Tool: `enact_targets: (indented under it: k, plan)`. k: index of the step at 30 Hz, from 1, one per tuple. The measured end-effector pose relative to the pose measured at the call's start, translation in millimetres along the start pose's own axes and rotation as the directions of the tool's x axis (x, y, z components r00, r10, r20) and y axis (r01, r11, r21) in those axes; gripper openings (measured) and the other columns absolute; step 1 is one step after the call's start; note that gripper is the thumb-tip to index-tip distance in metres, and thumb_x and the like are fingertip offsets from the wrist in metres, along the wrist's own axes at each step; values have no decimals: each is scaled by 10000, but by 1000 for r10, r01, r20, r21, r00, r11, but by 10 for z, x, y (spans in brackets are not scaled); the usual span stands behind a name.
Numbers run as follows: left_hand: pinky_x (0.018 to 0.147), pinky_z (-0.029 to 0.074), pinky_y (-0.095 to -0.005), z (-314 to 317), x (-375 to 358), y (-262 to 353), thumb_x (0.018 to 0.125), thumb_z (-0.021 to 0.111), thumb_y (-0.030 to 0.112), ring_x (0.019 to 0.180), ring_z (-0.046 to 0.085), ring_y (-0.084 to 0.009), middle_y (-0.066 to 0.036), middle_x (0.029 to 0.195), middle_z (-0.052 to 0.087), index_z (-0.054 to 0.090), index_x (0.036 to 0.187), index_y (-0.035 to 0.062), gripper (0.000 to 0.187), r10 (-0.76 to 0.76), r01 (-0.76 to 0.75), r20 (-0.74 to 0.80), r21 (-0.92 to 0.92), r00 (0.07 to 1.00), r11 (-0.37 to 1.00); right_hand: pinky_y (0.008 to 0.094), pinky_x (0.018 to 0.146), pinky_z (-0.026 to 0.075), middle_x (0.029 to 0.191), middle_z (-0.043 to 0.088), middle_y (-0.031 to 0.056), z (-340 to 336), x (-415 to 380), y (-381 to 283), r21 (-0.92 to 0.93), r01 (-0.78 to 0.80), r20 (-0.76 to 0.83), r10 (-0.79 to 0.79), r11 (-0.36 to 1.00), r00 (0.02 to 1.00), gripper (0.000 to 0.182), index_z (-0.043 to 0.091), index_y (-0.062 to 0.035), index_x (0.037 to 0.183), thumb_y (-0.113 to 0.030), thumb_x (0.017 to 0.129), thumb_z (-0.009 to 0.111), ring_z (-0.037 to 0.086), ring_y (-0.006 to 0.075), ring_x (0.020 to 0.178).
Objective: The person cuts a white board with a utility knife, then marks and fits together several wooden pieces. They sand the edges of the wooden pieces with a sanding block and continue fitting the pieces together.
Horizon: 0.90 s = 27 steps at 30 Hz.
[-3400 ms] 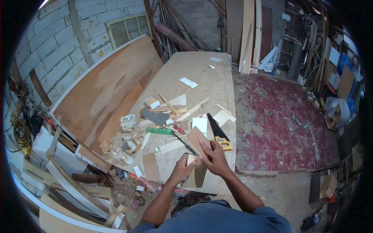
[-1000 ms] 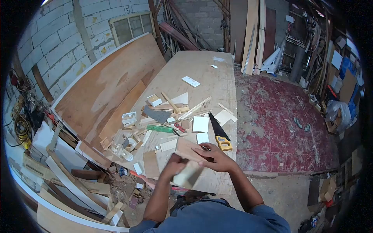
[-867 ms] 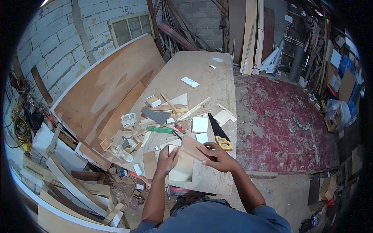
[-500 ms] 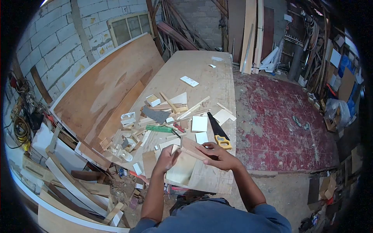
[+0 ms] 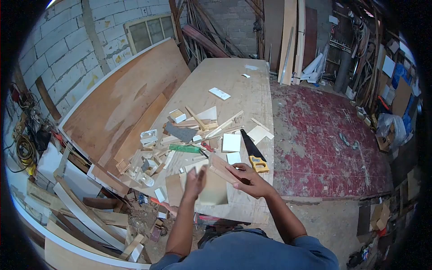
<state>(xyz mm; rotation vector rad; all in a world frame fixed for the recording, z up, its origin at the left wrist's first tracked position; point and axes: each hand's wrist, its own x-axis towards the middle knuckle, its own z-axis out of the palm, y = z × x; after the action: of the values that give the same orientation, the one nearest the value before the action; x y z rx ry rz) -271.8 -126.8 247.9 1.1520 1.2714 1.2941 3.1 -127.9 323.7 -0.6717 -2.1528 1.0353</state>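
Hands: two, both the person's own, raised just above the near end of the bench [image 5: 234, 85].
Left hand [image 5: 196, 180]: one; fingers stretched flat and open against the near face of the pale board [image 5: 215, 189], pressing it rather than wrapping it.
Right hand [image 5: 249, 180]: one; fingers closed around the brown wood piece [image 5: 219, 167], thumb on top.
Pale board: one, flat and squarish, held upright between the two hands, over the bench's near edge.
Brown wood piece: one, darker, tilted, its lower edge touching the top of the pale board.
Handsaw [image 5: 252, 150]: one, black blade, yellow handle, lying on the bench just beyond the right hand.
White square offcuts [image 5: 231, 142]: two counted, one larger, one smaller nearer the hands; both flat on the bench beside the saw blade.
Green strip [image 5: 184, 149]: one, lying flat among the scraps.
White rectangular piece [image 5: 219, 93]: one, alone, farther up the bench.
Wood scraps [image 5: 202, 123]: many sticks and blocks, heaped mid-bench; too jumbled to count.
Large plywood sheet [image 5: 130, 99]: one, leaning against the block wall left of the bench.
Containers: one small white box-like item [image 5: 149, 136] at the bench's left edge; contents cannot be made out.
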Motion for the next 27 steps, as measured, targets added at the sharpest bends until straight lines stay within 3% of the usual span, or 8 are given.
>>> enact_targets:
  k: [3,4,5,7,11,12,20,27]
  plan:
    - [909,486,-335,273,-257,-48,920,595,123,1077,597,-188,-89,1175,640,567,1266,35,358,144,-205,210,309,967,929,427,1057,362,1361,455,260,-31,55,-109,3,15,11,-15,1000,1000,629,478,-192,1443,-394,879,669,457,372,1239]
    - [1037,398,-321,290,-356,-145,881,601,77,1239,496,-198,-118,1347,530,457,1367,20,511,197,-29,454,-351,869,936,426,1056,364,1357,464,242,-50,64,-132,-106,2,80,6,994,997,614,482,-192,1441,-380,887,667,448,353,1246]
    - [1037,398,-321,296,-344,-140,881,601,77,1239,496,-198,-118,1347,530,457,1367,20,511,193,-24,458,-349,868,937,425,1054,365,1353,473,224,-46,53,-142,-210,-6,144,37,978,989,600,486,-192,1439,-366,894,665,439,333,1253]
    - [1109,323,-319,338,-289,15,852,646,102,1315,420,-206,-112,1427,449,389,1419,39,627,-56,-21,539,136,840,990,422,1055,375,1358,462,225,-82,20,-75,-123,-74,142,91,990,986,594,491,-219,1436,-383,893,667,443,336,1251]
    - [1005,438,-304,67,-183,-510,886,638,161,1202,533,-188,-115,1275,565,497,1318,36,471,346,-116,327,-559,879,821,398,1000,411,1304,501,246,-194,-121,5,-77,-77,41,80,994,996,585,475,-160,1441,-351,911,629,479,351,1192]
    - [848,530,-324,16,-82,-209,903,638,183,1016,639,-192,-88,1108,647,563,1235,28,374,-260,312,290,-148,921,938,384,990,415,1289,507,230,-217,-161,27,-11,-90,-51,89,996,995,581,473,-132,1439,-326,913,626,476,326,1187]
    - [746,538,-308,200,-231,29,891,672,149,887,667,-178,-79,1039,679,612,1162,25,304,-158,176,77,-387,984,905,375,1010,388,1272,498,211,-136,-157,133,30,-75,-399,81,997,914,557,491,-53,1408,-260,910,630,474,301,1181]
    - [877,469,-327,485,-329,216,858,660,131,965,607,-256,-139,1081,660,553,1200,-42,398,69,-119,219,224,973,967,472,1025,369,1321,482,293,32,-106,100,-385,-99,-94,68,918,993,582,532,-231,1397,-426,867,669,480,428,1185]
